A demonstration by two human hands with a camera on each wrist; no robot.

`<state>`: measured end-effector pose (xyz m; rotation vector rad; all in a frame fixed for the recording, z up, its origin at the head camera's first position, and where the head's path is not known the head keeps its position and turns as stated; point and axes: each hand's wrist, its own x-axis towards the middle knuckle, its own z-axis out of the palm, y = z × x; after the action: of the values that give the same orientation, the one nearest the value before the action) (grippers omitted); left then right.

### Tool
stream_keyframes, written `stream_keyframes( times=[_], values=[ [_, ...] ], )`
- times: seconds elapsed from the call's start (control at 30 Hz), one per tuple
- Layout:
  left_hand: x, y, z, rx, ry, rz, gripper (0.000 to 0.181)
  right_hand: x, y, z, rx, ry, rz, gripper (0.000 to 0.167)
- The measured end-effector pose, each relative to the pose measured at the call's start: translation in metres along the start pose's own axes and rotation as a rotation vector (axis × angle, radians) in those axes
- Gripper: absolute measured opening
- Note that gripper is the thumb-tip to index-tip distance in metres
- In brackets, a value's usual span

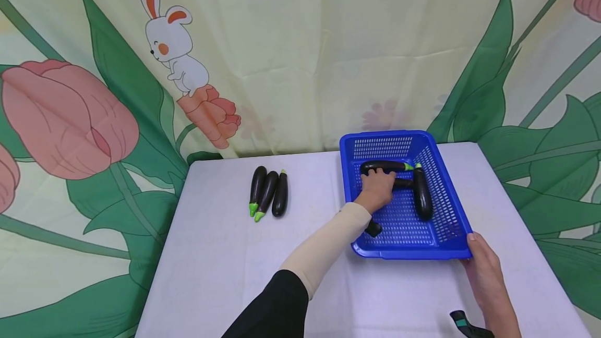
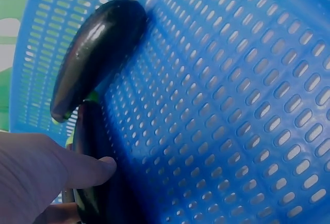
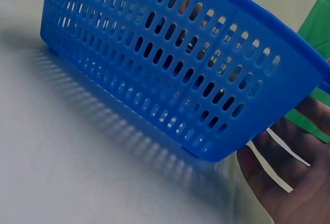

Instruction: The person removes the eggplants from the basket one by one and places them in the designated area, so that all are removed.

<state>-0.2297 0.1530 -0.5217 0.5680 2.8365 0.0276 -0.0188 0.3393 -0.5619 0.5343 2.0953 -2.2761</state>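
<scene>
A blue plastic basket (image 1: 392,249) sits on the right part of the table with several dark eggplants inside. My left hand (image 1: 377,190) reaches into it and grips an eggplant (image 1: 403,183); the left wrist view shows the thumb (image 2: 98,170) across its dark skin. Just behind lies another eggplant (image 1: 382,166) along the back wall. A further eggplant (image 1: 422,194) lies lengthwise to the right of the hand. At the near right corner, my right hand (image 1: 485,265) holds the basket, thumb at the rim and fingers beneath in the right wrist view.
Three eggplants (image 1: 268,192) lie side by side on the white tablecloth (image 1: 225,275) left of the basket. A printed curtain (image 1: 291,67) with a rabbit and tulips hangs behind the table. Dark straps (image 1: 469,325) are at the wrists.
</scene>
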Motion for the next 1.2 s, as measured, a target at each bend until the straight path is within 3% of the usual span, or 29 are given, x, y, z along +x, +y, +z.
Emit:
stream_keyframes(
  times=[0.77,1.2],
  values=[
    [-0.012,-0.007,-0.015,-0.013,-0.015,-0.038,0.053,-0.002,-0.001,0.001,0.016,0.007,0.021,0.062],
    [-0.026,-0.019,-0.031,-0.060,0.068,-0.024,0.044,-0.002,-0.002,0.001,0.016,0.017,0.023,0.062]
  ],
)
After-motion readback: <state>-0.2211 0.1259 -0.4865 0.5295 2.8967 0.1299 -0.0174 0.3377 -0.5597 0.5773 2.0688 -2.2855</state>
